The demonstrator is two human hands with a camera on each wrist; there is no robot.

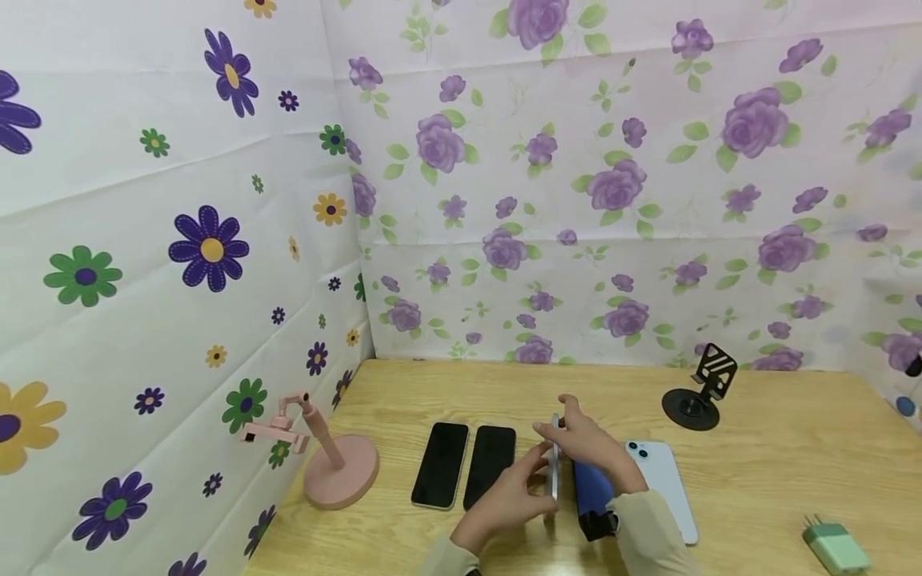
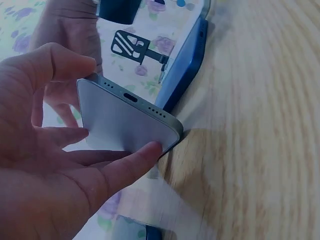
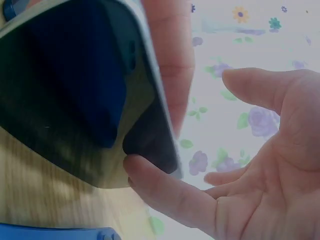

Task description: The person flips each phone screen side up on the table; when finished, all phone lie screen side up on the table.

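A phone (image 1: 555, 460) with a silvery back stands on edge above the wooden table, between the two hands. My left hand (image 1: 507, 500) grips it near its port end, with fingers on the pale back (image 2: 120, 117) and its edges. The right hand (image 1: 594, 444) is at the far end. One fingertip touches the phone's corner beside its dark glossy screen (image 3: 45, 115), while another finger (image 3: 260, 87) extends away from it. To the left lie two black-screened phones (image 1: 441, 466) (image 1: 491, 462). A blue phone (image 1: 592, 482) lies under the right forearm, partly hidden.
A pale blue phone (image 1: 666, 488) lies face down right of the sleeve. At the left is a pink phone stand (image 1: 341, 472); a black folding stand (image 1: 691, 408) is at the back right. A green charger plug (image 1: 835, 548) lies near the front right. Flowered sheets (image 1: 461, 200) border the table.
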